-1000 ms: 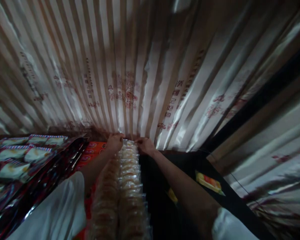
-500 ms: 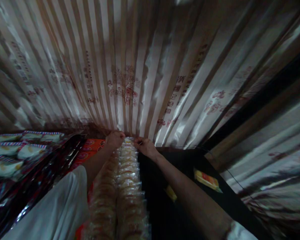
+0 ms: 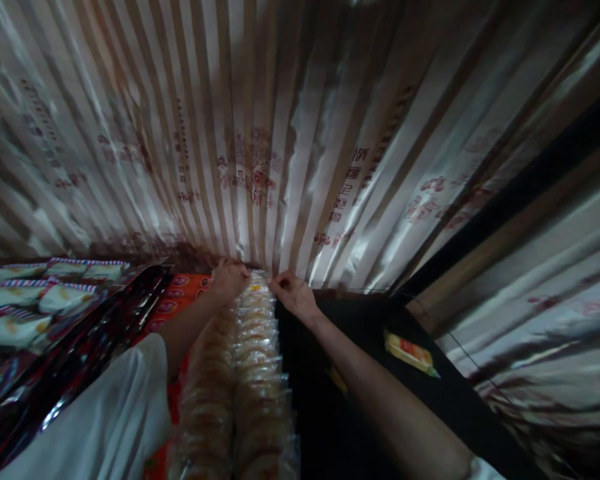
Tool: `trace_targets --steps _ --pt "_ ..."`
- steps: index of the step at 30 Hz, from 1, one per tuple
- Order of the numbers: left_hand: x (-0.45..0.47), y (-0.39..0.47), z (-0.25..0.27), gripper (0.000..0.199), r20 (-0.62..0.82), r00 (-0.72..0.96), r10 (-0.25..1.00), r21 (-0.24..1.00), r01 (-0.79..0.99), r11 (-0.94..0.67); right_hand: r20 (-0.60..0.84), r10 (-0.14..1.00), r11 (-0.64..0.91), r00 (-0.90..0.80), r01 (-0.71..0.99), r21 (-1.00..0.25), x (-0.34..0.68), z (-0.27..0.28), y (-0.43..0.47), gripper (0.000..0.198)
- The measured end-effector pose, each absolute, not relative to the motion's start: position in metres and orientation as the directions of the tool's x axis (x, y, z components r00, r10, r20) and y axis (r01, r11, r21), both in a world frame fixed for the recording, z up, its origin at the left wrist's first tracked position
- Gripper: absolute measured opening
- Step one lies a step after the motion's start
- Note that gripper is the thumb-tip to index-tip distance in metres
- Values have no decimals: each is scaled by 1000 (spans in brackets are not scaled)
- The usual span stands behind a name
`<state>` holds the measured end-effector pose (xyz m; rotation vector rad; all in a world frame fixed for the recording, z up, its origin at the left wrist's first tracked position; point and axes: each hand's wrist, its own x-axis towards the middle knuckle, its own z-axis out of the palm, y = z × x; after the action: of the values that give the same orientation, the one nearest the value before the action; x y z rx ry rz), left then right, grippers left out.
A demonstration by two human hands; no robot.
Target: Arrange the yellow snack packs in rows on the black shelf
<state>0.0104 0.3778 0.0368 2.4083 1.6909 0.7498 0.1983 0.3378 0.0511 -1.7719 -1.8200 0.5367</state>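
Observation:
Two long rows of clear-wrapped round pastries (image 3: 257, 357) stand packed on edge, running away from me. At the far end of the right row is a wrapped pastry (image 3: 256, 285) with a small yellow mark. My left hand (image 3: 231, 277) has its fingers closed at the left edge of its wrapper. On the opposite edge, my right hand (image 3: 294, 295) pinches the wrapper between thumb and fingers. The fingertips are dim and small in view. Beneath and left of the rows lies an orange-red printed sheet (image 3: 180, 285).
Trays of white-wrapped snacks (image 3: 63, 299) and dark shiny packaging (image 3: 115, 343) lie at left. On the black surface (image 3: 325, 427) at right rests a yellow snack packet (image 3: 410, 352); another yellow piece is partly behind my right forearm. Printed striped curtain (image 3: 260, 133) rises close behind.
Both hands stay at the far end of the row with little movement. The yellow mark on the end pastry shows more plainly. The view has shifted slightly.

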Motion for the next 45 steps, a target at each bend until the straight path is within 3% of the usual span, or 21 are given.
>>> trace_targets --steps 5,11,15,18,22,28,35,38,41,45 --pt "10 372 39 10 380 201 903 407 840 -359 40 993 113 -113 775 -622 201 49 334 12" --pt "2 358 49 9 398 261 880 411 807 -425 71 997 48 4 698 -715 191 43 340 14" --pt "4 352 49 5 376 295 878 384 813 -438 85 995 30 42 710 -703 192 45 331 19" --pt "7 353 46 4 389 302 870 364 817 -446 54 999 32 6 740 -671 200 47 322 23" --pt "7 351 44 5 407 285 868 374 815 -443 2 996 62 -86 694 -718 205 45 316 12" --pt "-2 343 45 10 452 313 835 390 773 -501 59 998 50 -3 575 -817 196 32 322 12" --pt "-3 344 39 2 446 440 780 310 741 -596 127 991 73 37 648 -758 198 44 305 17" --pt "0 343 37 6 448 429 785 302 754 -584 37 999 43 -24 727 -685 202 56 296 20" --pt "0 341 35 6 449 411 793 295 770 -566 -47 990 64 -136 710 -701 201 60 292 10" --pt "-3 331 37 14 483 341 806 337 777 -531 23 995 85 -100 688 -721 195 54 295 4"
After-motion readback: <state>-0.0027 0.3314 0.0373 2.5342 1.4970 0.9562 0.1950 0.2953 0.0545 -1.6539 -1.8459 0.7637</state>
